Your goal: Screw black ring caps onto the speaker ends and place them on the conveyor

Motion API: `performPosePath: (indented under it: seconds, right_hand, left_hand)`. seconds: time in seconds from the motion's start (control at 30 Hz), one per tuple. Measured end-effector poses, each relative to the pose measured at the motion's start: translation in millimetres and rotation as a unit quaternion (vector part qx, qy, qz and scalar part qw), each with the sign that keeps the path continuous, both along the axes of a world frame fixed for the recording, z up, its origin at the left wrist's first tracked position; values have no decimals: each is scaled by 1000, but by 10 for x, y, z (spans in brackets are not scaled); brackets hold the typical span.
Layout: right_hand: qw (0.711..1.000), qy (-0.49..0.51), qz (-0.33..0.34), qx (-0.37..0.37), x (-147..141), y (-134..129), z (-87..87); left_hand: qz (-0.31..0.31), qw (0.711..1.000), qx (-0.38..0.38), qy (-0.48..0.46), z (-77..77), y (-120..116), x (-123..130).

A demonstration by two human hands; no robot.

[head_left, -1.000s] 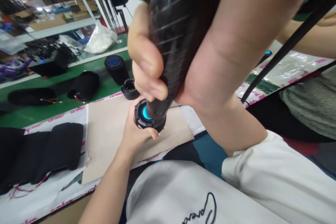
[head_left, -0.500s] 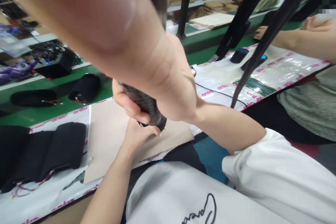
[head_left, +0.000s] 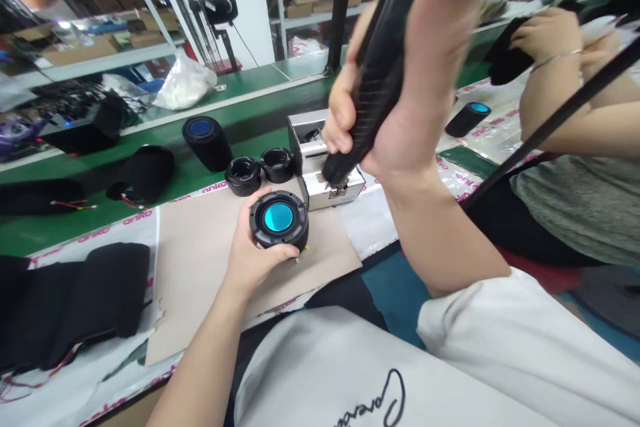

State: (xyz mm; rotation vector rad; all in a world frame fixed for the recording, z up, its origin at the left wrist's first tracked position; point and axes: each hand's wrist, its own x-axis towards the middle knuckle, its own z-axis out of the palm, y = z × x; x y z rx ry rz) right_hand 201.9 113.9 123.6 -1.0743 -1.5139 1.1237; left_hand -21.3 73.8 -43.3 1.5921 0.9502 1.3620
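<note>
And there goes the black electric screwdriver point(head_left: 380, 73), lifted clear and now over at a silver metal screw feeder point(head_left: 306, 140), tip down, the right hand's point(head_left: 400, 140) fingers clamped round its grip. The left hand point(head_left: 245, 243) has its fingers clamped on one round black speaker unit with a cyan centre point(head_left: 278, 219), above a tan cardboard sheet point(head_left: 200, 260); two black plastic rings point(head_left: 243, 176) sit behind it.

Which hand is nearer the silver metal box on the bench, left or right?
Right. The right hand, gripping a black power screwdriver, is just beside the silver metal box; the left hand is farther off, toward the viewer and left, holding a round speaker unit.
</note>
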Motion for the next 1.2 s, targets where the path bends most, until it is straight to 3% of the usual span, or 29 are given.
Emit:
performPosePath:
  seconds: [0.03, 0.1, 0.17, 0.27, 0.43, 0.67, 0.87, 0.97, 1.07, 1.17, 1.2]
  right_hand:
    - [998, 31, -27, 39, 68, 21, -99]
    - [968, 130, -149, 156, 103, 53, -337]
    - [947, 165, -191, 198, 56, 91, -556]
    - [952, 165, -185, 182, -9, 147, -748]
    - [970, 160, -141, 119, 71, 117, -849]
    - [944, 193, -197, 183, 73, 101, -705]
    - [954, 157, -180, 178, 65, 216, -821]
    - [971, 136, -151, 124, 99, 108, -798]
    - [976, 156, -112, 108, 46, -69, -592]
    - [939, 254, -102, 208, -169, -231, -194]
    - [944, 259, -82, 186, -271, -271, -41]
  left_hand:
    - [-2, 1000, -2, -1, -4, -6, 4]
    - [-1, 1000, -3, -1, -6, -20, 2]
    - [1, 1000, 4, -3, -2, -32, -8]
    - [-2, 1000, 17, -8, 3, -43, -21]
    - [-7, 1000, 16, 10, -13, -42, -30]
    - [3, 999, 15, 42, 4, -48, -26]
    - [1, 1000, 11, 28, 16, -48, -14]
    - [4, 1000, 13, 26, -1, -46, -19]
    - [-1, 999, 14, 30, -10, -47, -24]
    - [-13, 999, 22, 23, -14, -45, -19]
    - [-16, 999, 26, 17, -17, -43, -15]
